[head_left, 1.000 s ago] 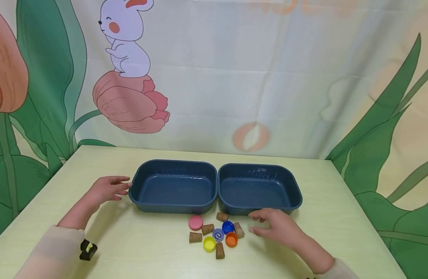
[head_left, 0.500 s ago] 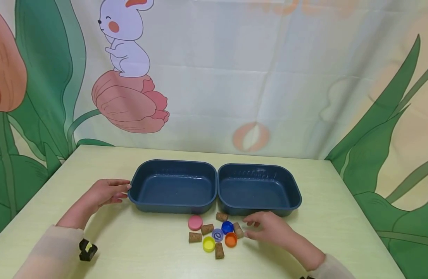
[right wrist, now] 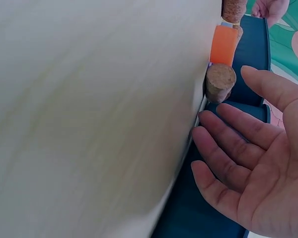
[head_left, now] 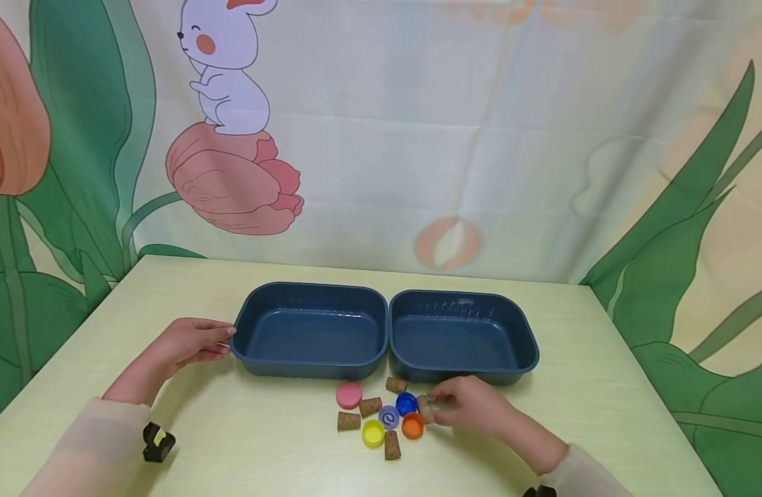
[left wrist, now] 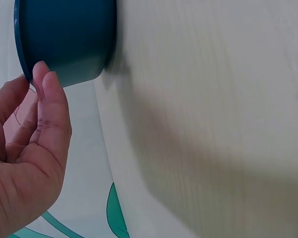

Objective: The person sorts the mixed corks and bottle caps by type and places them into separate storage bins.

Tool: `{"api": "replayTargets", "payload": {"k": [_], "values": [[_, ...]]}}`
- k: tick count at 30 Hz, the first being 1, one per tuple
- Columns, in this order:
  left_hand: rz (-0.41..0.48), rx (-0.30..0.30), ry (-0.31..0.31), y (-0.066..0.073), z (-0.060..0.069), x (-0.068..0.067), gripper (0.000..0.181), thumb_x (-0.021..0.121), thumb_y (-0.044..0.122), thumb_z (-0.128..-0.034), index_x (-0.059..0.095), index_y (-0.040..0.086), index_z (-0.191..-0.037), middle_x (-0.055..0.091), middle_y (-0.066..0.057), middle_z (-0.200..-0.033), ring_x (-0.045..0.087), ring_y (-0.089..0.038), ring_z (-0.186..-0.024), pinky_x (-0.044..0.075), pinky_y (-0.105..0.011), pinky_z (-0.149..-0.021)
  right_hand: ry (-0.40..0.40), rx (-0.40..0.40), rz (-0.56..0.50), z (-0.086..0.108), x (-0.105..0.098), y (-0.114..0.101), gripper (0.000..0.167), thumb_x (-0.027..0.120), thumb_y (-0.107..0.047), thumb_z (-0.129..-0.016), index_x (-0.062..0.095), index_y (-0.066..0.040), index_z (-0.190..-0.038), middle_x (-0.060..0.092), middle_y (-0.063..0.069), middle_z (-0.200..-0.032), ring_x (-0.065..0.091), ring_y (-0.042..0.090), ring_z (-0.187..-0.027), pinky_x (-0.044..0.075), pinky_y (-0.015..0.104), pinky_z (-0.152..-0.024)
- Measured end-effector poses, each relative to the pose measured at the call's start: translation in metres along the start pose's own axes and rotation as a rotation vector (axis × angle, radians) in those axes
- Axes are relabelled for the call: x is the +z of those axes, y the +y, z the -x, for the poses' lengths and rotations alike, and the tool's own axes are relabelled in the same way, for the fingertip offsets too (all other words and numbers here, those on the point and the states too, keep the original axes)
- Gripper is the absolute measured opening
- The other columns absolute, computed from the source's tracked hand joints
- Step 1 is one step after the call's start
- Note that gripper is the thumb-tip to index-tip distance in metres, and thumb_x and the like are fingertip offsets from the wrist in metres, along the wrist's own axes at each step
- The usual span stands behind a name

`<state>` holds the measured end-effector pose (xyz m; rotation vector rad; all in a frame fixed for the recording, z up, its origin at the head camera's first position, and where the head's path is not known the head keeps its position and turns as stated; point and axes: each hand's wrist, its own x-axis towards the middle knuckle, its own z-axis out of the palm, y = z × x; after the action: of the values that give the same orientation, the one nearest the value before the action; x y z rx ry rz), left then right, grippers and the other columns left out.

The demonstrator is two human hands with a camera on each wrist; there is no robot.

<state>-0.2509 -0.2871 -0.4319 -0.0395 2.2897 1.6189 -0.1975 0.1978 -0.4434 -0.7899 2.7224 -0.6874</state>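
In the head view, my left hand [head_left: 194, 343] is at the left end of the left dark blue tub [head_left: 313, 367]. Thumb and fingers pinch the tub's rim, its outer wall [left wrist: 69, 39] showing close up in the left wrist view. Near the right tub [head_left: 468, 375], my right hand [head_left: 477, 406] has its thumb and fingers spread around a cork [head_left: 425, 408]. From the right wrist view, the same cork [right wrist: 221, 82] lies between thumb and fingertips, with a gap visible. An orange bottle cap [head_left: 413, 426] and a blue bottle cap [head_left: 406, 404] lie beside it.
More corks, one cork [head_left: 392, 445] nearest me, lie on the pale table [head_left: 263, 442]. Among them are a pink cap [head_left: 349, 395], a yellow cap [head_left: 373, 433] and a purple cap [head_left: 389, 417]. A printed curtain [head_left: 368, 138] hangs behind the table.
My right hand has moved left, bringing its fingertips up to the cork at the pile's right side. My left hand has closed in on the left tub's rim.
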Motion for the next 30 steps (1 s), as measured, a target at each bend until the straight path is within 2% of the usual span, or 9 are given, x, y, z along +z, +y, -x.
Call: {"api": "replayTargets", "payload": {"k": [13, 21, 30], "values": [[0.027, -0.012, 0.009, 0.001, 0.0, 0.001, 0.048, 0.059, 0.016, -0.1042, 0.051, -0.021, -0.134, 0.071, 0.01, -0.077, 0.069, -0.004, -0.073, 0.062, -0.019, -0.071, 0.018, 0.055, 0.012, -0.003, 0.004, -0.007, 0.024, 0.079, -0.019, -0.084, 0.079, -0.005, -0.103, 0.079, 0.006, -0.096, 0.066, 0.009, -0.08, 0.058, 0.026, -0.076], [0.053, -0.019, 0.008, 0.001, 0.002, 0.002, 0.049, 0.059, 0.015, -0.1039, 0.05, -0.022, -0.135, 0.072, 0.01, -0.078, 0.071, -0.004, -0.073, 0.063, -0.02, -0.071, 0.044, 0.086, -0.043, -0.002, 0.009, -0.01, 0.018, 0.08, -0.014, -0.083, 0.079, -0.002, -0.096, 0.074, 0.002, -0.08, 0.053, 0.005, -0.068, 0.047, 0.018, -0.062], [0.085, -0.033, 0.003, 0.001, 0.001, 0.001, 0.05, 0.057, 0.014, -0.1048, 0.046, -0.023, -0.137, 0.073, 0.008, -0.078, 0.072, -0.004, -0.071, 0.063, -0.02, -0.071, 0.054, 0.089, -0.053, -0.003, 0.008, -0.012, 0.011, 0.08, -0.011, -0.083, 0.08, -0.004, -0.091, 0.075, 0.001, -0.076, 0.052, 0.005, -0.065, 0.045, 0.017, -0.058]]}}
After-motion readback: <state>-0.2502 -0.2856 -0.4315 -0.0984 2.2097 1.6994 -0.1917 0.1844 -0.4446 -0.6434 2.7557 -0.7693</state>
